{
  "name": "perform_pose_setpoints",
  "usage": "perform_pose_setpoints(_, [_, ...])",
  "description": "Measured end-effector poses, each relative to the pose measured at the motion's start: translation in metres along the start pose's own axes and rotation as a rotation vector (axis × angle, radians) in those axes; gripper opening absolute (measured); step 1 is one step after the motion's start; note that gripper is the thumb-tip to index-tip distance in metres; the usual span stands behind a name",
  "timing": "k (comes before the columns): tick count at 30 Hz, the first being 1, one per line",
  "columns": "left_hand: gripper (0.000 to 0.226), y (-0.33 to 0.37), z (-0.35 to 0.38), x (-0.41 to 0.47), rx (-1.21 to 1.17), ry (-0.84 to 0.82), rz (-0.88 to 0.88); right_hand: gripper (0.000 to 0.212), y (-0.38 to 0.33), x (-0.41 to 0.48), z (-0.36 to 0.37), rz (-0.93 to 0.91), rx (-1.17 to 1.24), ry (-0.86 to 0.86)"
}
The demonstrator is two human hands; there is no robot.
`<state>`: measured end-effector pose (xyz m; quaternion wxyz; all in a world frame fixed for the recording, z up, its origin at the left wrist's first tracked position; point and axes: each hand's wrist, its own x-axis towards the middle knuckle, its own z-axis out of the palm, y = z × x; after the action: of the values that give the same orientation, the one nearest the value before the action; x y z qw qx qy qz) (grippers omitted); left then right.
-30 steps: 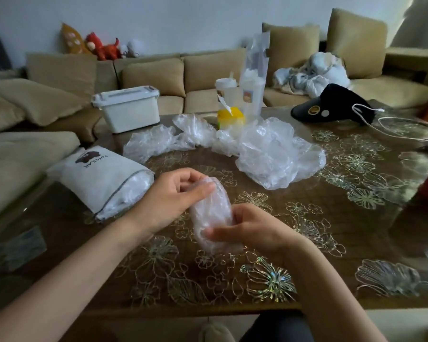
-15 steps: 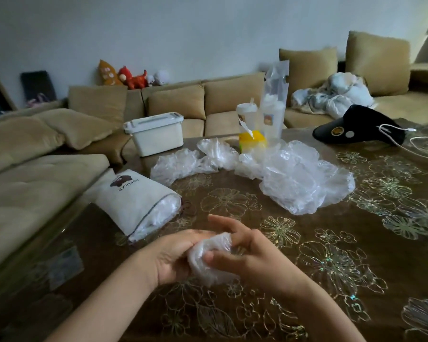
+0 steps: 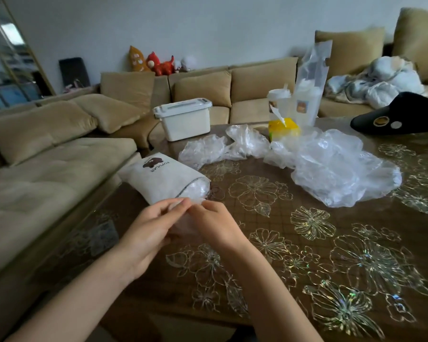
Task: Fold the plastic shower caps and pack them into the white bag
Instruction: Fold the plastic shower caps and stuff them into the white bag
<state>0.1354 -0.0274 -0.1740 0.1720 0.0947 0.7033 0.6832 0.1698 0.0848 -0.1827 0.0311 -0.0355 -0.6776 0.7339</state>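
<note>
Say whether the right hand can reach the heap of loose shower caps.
Likely yes: only bare table lies between the right hand and the heap, though it is busy holding the folded shower cap with the left hand.

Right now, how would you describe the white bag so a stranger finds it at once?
On the brown table with gold flower patterns, look at the left edge beside the beige sofa. The soft white bag lies there on its side. Unlike the clear crumpled plastic caps and the hard white lidded box nearby, it carries a dark bear print and the word POPULAR.
</note>
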Motion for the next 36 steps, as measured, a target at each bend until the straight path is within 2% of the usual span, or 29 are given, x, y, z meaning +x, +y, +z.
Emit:
perform_pose_setpoints(2, [0.033, 0.001, -0.011, 0.002, -0.04, 0.052, -0.011, 0.014, -0.003, 0.007, 0.007, 0.041, -0.011, -0.025])
perform_pose_setpoints(5, [0.019, 0.0, -0.028, 0.001, -0.063, 0.102, -0.031, 0.023, 0.0, 0.021, 0.024, 0.109, 0.011, -0.054])
perform_pose_setpoints(9, [0.016, -0.001, -0.046, 0.002, -0.007, 0.207, -0.016, 0.017, 0.001, 0.027, 0.04, 0.091, -0.007, -0.112])
perform_pose_setpoints(13, [0.016, -0.014, -0.059, 0.002, -0.012, 0.334, -0.016, 0.03, 0.016, 0.027, 0.049, 0.067, 0.023, -0.121])
perform_pose_setpoints(17, [0.013, -0.015, -0.049, 0.017, 0.013, 0.396, 0.043, 0.022, 0.027, 0.04, 0.046, 0.045, 0.037, 0.102])
perform_pose_setpoints(21, [0.01, -0.014, -0.031, 0.037, 0.088, 0.345, 0.085, 0.036, 0.028, 0.05, 0.025, 0.117, 0.182, 0.233])
perform_pose_setpoints(24, [0.008, -0.026, -0.027, 0.044, 0.408, 0.342, 0.317, 0.03, 0.033, 0.052, 0.007, 0.186, 0.17, 0.258])
perform_pose_setpoints(26, [0.021, -0.033, -0.031, 0.045, 0.813, 0.354, 0.57, 0.015, 0.04, 0.053, -0.006, 0.207, 0.141, 0.356])
perform_pose_setpoints(28, [0.036, -0.041, -0.034, 0.049, 1.217, 0.299, 0.732, 0.01, 0.045, 0.056, -0.016, 0.228, 0.141, 0.49])
perform_pose_setpoints(29, [0.04, -0.047, -0.036, 0.053, 1.354, 0.258, 0.733, 0.008, 0.047, 0.057, -0.02, 0.241, 0.155, 0.536])
perform_pose_setpoints(31, [0.047, -0.056, -0.039, 0.062, 1.483, 0.224, 0.673, 0.007, 0.049, 0.057, -0.023, 0.259, 0.192, 0.572])
perform_pose_setpoints(34, [0.053, -0.067, -0.045, 0.072, 1.553, 0.219, 0.581, 0.007, 0.053, 0.06, -0.018, 0.274, 0.182, 0.552])
perform_pose_setpoints(36, [0.05, -0.065, -0.046, 0.076, 1.534, 0.228, 0.588, 0.009, 0.051, 0.066, -0.013, 0.247, 0.184, 0.528])
